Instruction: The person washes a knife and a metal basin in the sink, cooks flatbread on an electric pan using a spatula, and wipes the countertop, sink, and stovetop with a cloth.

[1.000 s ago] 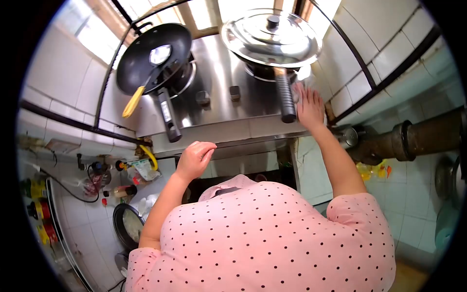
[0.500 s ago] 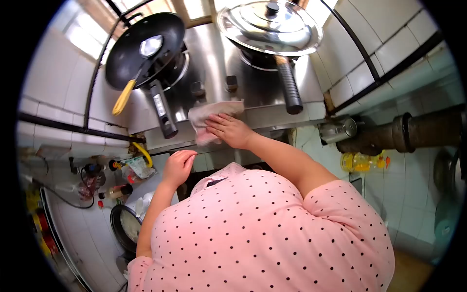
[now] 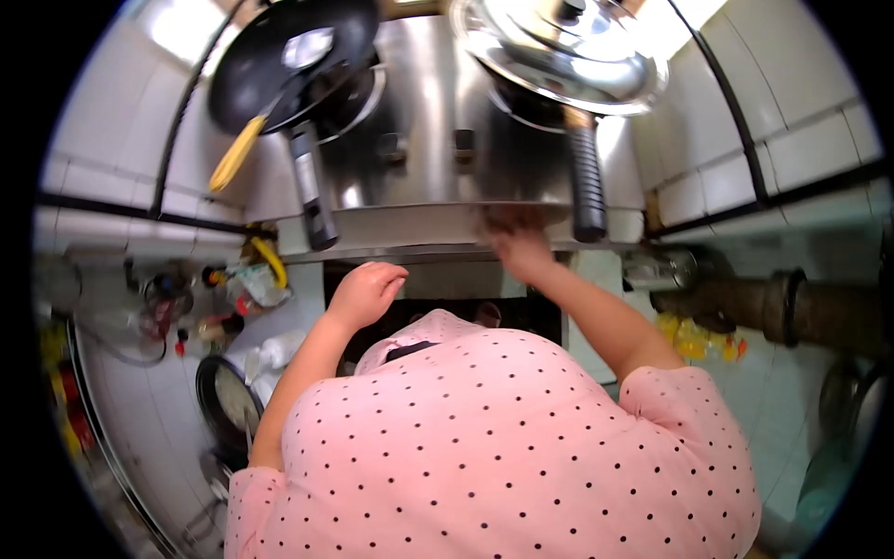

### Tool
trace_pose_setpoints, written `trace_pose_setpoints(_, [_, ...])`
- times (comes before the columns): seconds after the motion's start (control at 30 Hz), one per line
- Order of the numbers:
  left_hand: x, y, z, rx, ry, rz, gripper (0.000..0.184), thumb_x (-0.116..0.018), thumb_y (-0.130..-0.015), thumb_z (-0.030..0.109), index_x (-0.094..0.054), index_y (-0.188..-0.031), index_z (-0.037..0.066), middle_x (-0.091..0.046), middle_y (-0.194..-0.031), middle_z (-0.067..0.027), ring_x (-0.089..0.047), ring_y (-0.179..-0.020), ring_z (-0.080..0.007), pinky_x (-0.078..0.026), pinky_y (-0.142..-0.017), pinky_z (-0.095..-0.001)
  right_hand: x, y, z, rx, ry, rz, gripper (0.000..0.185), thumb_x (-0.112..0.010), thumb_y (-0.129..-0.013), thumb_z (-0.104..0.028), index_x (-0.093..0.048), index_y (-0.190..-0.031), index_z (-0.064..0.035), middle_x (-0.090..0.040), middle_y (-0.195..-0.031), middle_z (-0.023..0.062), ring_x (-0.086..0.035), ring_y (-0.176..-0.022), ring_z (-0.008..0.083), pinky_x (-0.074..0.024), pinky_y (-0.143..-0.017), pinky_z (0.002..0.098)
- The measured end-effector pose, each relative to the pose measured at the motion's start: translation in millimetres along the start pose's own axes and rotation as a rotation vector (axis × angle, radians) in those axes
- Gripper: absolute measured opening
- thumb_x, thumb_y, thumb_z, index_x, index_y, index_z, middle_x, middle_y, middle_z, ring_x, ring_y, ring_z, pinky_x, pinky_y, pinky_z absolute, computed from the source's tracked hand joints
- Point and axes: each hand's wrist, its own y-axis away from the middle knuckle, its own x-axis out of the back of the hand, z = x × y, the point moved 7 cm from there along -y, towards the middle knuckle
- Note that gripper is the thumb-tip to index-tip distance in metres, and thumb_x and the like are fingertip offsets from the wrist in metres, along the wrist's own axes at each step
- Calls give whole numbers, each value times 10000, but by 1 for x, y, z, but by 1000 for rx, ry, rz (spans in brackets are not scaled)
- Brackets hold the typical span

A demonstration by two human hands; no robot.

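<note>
My right hand [image 3: 521, 244] is smeared by motion at the front edge of the gas stove [image 3: 424, 177], below the covered pan's handle. Its fingers are too blurred to read, and the cloth cannot be made out. My left hand [image 3: 368, 291] hovers in front of the stove near my body, its fingers loosely curled together, nothing seen in them. On the left burner sits a black wok [image 3: 247, 84], tilted, holding a spatula with a yellow handle [image 3: 239, 154]. A pan with a shiny metal lid [image 3: 531, 56] covers the right burner, its black handle [image 3: 587, 177] pointing toward me.
Black metal bars [image 3: 736, 112] run along both sides of the stove. To the left are several bottles [image 3: 219, 328] and a dark pot with pale contents [image 3: 233, 402]. On the right a thick brown pipe [image 3: 736, 300] passes above a bottle of yellow oil [image 3: 694, 337].
My right hand has moved right and down from the stove's middle front to its edge. The pink-white cloth under it earlier is no longer distinguishable. The left hand stays curled, and the view has shifted.
</note>
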Motion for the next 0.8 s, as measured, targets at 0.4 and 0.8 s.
trace_pose_setpoints(0.4, [49, 93, -63, 262, -77, 484, 150, -634, -799, 97, -655, -925, 18, -651, -1038, -171, -585, -1016, -352, -460, -899, -430, 38, -25, -86, 333, -324, 84, 316, -569, -892, -348, -663, -1163, -217, -476, -1388, 114, -358, -1327, 366, -302, -1090, 444])
trace_pose_setpoints(0.8, [39, 130, -88, 348, 84, 564, 164, -618, -835, 114, -651, -975, 36, -645, -1072, -153, -590, -1024, -334, -475, -892, -401, -4, -84, -210, 650, -192, -50, 481, -564, -874, -131, -462, -1343, -169, -438, -1410, 126, -360, -1307, 411, -351, -1052, 471])
